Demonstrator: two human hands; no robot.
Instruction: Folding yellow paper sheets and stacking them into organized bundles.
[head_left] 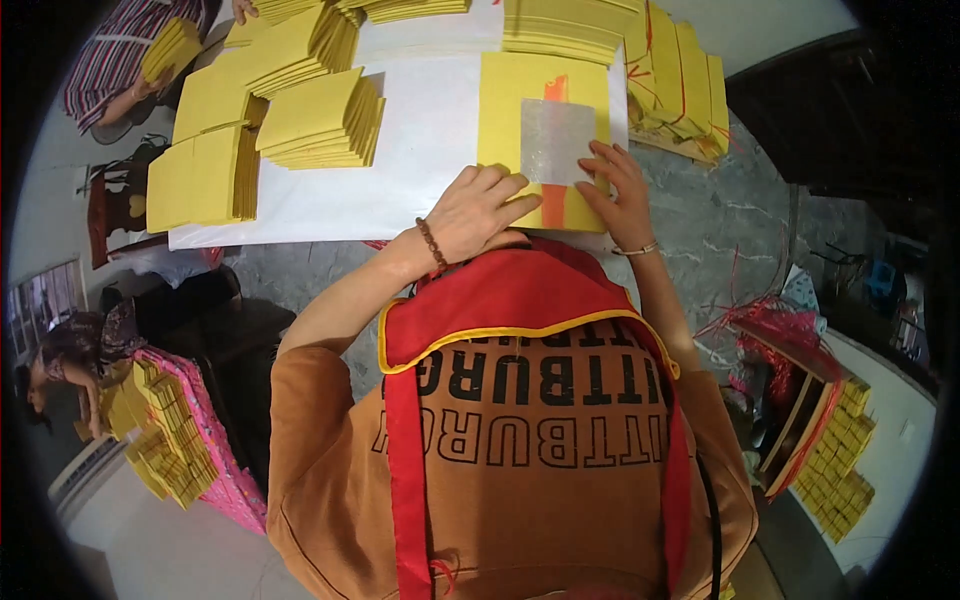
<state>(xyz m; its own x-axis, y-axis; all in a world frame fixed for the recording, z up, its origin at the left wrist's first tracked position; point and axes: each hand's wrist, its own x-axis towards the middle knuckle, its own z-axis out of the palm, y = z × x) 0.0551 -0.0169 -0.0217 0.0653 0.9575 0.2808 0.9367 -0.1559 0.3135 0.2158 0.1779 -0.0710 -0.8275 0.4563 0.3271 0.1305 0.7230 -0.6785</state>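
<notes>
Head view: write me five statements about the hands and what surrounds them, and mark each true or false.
1. The grey patch lies over the orange strip. True.
2. The right hand is at the yellow sheet's left edge. False: it is at the right edge.
3. The left hand has a beaded bracelet at its wrist. True.
4. The apron is blue with white trim. False: it is red with yellow trim.
5. The tabletop is black. False: it is white.

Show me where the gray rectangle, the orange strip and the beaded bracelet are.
Gray rectangle point(555, 140), head view: middle of its face.
Orange strip point(553, 207), head view: its lower exposed part.
Beaded bracelet point(431, 243), head view: beads facing the camera.
</notes>
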